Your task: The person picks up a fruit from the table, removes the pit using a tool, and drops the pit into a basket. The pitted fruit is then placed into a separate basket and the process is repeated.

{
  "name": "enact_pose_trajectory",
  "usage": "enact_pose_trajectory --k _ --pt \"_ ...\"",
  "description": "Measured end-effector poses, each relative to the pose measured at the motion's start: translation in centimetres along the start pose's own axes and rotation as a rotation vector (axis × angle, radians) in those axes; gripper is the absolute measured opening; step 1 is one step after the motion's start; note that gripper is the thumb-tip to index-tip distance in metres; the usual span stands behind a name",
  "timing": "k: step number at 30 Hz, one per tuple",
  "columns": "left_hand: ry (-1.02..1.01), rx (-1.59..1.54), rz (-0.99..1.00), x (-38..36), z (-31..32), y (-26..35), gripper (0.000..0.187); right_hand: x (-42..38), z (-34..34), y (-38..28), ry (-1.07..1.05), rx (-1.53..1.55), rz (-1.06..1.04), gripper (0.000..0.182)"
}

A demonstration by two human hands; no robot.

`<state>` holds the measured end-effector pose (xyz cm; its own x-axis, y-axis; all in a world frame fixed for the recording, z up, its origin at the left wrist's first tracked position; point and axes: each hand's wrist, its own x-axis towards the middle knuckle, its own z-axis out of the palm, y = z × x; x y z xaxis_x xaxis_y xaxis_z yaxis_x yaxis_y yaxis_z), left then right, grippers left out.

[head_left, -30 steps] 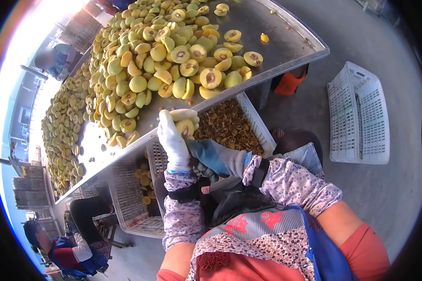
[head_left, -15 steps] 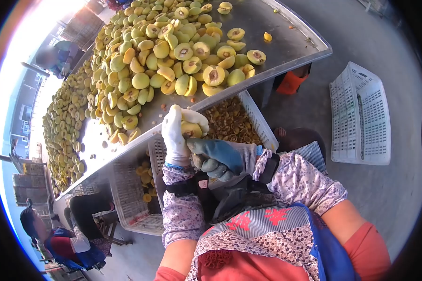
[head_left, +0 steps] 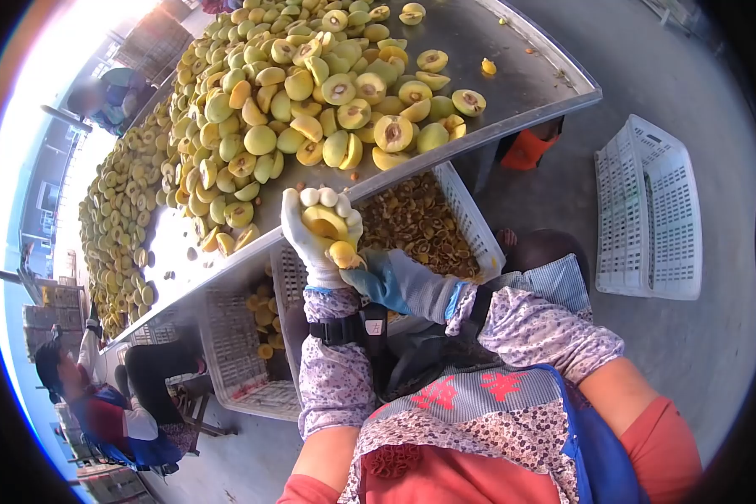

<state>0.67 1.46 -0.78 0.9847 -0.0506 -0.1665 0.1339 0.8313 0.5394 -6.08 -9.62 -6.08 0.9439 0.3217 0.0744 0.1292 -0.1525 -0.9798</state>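
1. halved yellow fruit (head_left: 325,223) sits cupped in the left hand (head_left: 315,235), cut side up, just below the table (head_left: 512,80) edge.
2. left hand, white glove: grip clamped around the fruit half.
3. right hand (head_left: 386,277), blue-grey glove: grip closed, pressed against a small yellow piece (head_left: 344,254) at the fruit's lower edge; a tool can't be made out.
4. white crate of pits (head_left: 412,223) just right of the fruit, under the table edge.
5. pile of fruit halves (head_left: 294,92) on the table above the fruit.
6. empty white crate (head_left: 647,210) on the floor, well right.
7. seated person (head_left: 101,403) far lower left.
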Motion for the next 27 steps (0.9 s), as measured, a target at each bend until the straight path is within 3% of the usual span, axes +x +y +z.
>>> enact_pose_trajectory --k 1,3,4,6,9,10,11,13,14,16,18,20,21,23,25,27 --pt "0.001 -0.001 0.002 -0.1 0.3 0.2 0.036 -0.2 0.0 -0.4 -0.002 -0.001 0.000 0.056" --pt "0.070 0.185 0.149 -0.6 1.1 0.7 0.033 -0.9 -0.2 -2.1 -0.049 0.371 0.075 0.055" --pt "0.111 0.334 0.245 -0.7 0.9 1.6 0.031 -0.9 -0.8 -2.6 -0.053 0.371 0.077 0.055" --pt "0.137 0.447 0.385 -1.2 -0.4 4.4 0.029 -0.7 -2.6 -3.3 -0.276 0.882 0.884 0.053" --pt "0.436 0.619 0.569 -2.8 -2.9 9.3 0.033 -0.5 -3.3 -4.8 -0.270 0.957 0.812 0.053" --pt "0.538 0.693 0.572 -2.5 -5.4 11.6 0.030 -0.1 -3.4 -4.5 -0.258 0.960 0.841 0.052" --pt "0.574 0.981 0.555 -2.7 -7.7 13.6 0.029 0.0 -3.5 -4.7 -0.259 0.964 0.839 0.052" --pt "0.864 1.425 0.409 -3.6 -5.4 13.4 0.033 0.2 -3.8 -5.3 -0.222 0.980 0.799 0.051" --pt "0.863 1.425 0.410 -3.1 -5.1 13.0 0.033 0.6 -3.5 -4.6 -0.222 0.980 0.798 0.051" --pt "0.532 1.501 0.636 -0.9 -3.9 11.8 0.037 1.5 -2.8 -2.9 -0.028 0.985 0.833 0.049" --pt "0.196 1.485 0.601 2.6 -3.4 9.8 0.041 1.3 -3.2 -3.4 -0.070 0.946 0.824 0.049" --pt "0.083 1.546 0.350 3.8 1.7 6.4 0.042 1.2 -3.6 -3.7 -0.118 0.904 0.818 0.048" --pt "-0.066 1.421 0.273 5.9 0.8 5.2 0.047 1.2 -3.9 -3.6 -0.162 0.909 0.817 0.048" --pt "-0.061 1.989 0.546 8.7 0.5 2.3 0.052 1.3 -3.8 -3.0 -0.201 0.909 0.825 0.047" --pt "-0.013 2.187 0.550 10.3 0.9 0.4 0.049 1.5 -3.2 -2.1 0.087 0.777 0.840 0.049" --pt "-0.125 2.080 0.564 10.7 0.6 0.2 0.045 1.0 -4.3 -2.9 -0.040 0.716 0.798 0.053"
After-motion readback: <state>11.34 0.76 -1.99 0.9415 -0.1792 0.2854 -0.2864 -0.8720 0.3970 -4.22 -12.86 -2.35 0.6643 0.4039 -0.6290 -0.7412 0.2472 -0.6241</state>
